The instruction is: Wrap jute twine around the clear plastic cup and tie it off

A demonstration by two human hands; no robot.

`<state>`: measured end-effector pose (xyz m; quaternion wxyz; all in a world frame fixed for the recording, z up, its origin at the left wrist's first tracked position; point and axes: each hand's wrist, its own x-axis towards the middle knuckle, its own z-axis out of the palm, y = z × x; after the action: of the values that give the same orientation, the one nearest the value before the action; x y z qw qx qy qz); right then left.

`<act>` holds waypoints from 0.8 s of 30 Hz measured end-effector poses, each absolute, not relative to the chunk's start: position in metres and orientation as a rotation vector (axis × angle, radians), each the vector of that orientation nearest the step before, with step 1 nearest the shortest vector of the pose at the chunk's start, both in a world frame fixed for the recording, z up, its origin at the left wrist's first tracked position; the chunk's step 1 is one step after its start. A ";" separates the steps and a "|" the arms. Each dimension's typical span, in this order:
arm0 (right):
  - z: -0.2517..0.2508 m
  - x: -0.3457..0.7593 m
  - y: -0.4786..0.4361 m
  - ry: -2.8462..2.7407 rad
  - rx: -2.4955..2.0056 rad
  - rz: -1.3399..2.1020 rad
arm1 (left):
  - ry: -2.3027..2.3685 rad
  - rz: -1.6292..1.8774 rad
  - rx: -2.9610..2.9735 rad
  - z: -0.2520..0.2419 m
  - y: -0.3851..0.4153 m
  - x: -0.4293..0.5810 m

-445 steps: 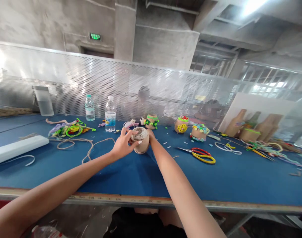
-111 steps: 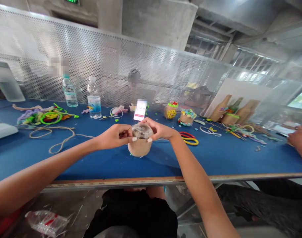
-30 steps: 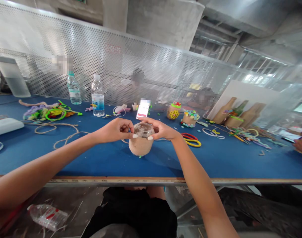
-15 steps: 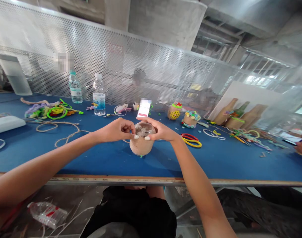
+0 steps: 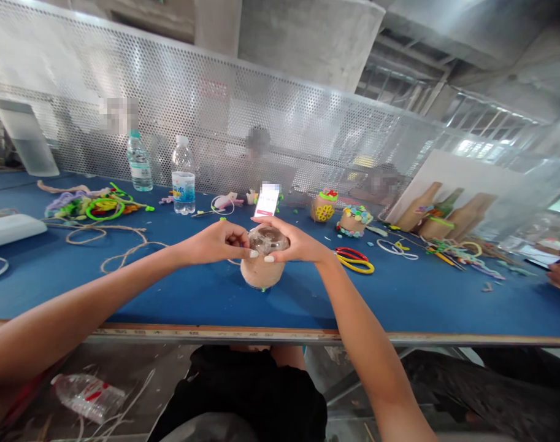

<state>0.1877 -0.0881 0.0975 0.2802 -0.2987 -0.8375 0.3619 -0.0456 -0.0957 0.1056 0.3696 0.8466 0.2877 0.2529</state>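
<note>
Now | blue worktable (image 5: pixel 169 301) | perforated metal screen (image 5: pixel 243 92) behind | left fingers (image 5: pixel 236 236), right fingers (image 5: pixel 270 227) grasping clear dome lid (image 5: pixel 268 240)

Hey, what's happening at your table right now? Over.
Left hand and right hand on clear lid. Brown cup beneath. Scissors nearby, not in the way.

- a plastic water bottle (image 5: pixel 183 184) and a second bottle (image 5: pixel 139 166) near the far edge of the surface (image 5: pixel 399 307), left
- jute twine (image 5: pixel 105 232) and tangled pipe cleaners (image 5: pixel 93 205) at the left
- scissors (image 5: pixel 354 261), red and yellow handled, right of centre
- two craft pots, one with yellow coils (image 5: pixel 323 210), one beaded (image 5: pixel 353 221), along the far edge
</note>
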 end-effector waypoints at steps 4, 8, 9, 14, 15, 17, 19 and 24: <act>0.096 0.191 -0.084 -2.227 -0.709 1.150 | 0.732 0.647 2.136 0.103 -0.095 -0.045; 0.094 0.191 -0.082 -2.158 -0.712 1.227 | 0.763 0.643 2.090 0.103 -0.096 -0.044; 0.093 0.190 -0.082 -2.143 -0.710 1.239 | 0.773 0.648 2.076 0.103 -0.097 -0.044; 0.095 0.188 -0.084 -2.179 -0.786 1.109 | 0.816 0.670 2.015 0.100 -0.093 -0.042; 0.097 0.189 -0.084 -2.186 -0.798 1.103 | 0.820 0.669 2.005 0.098 -0.091 -0.042; 0.100 0.190 -0.085 -2.213 -0.808 1.122 | 0.841 0.651 1.979 0.093 -0.085 -0.040; 0.105 0.193 -0.084 -2.263 -0.818 1.135 | 0.899 0.615 1.949 0.088 -0.080 -0.038; 0.123 0.201 -0.078 -2.426 -0.845 1.111 | 1.022 0.672 1.848 0.081 -0.078 -0.031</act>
<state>0.2013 -0.0779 0.1226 0.1703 -0.2976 -0.8541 0.3911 -0.0307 -0.0779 0.0807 0.4463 0.7463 0.4125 0.2715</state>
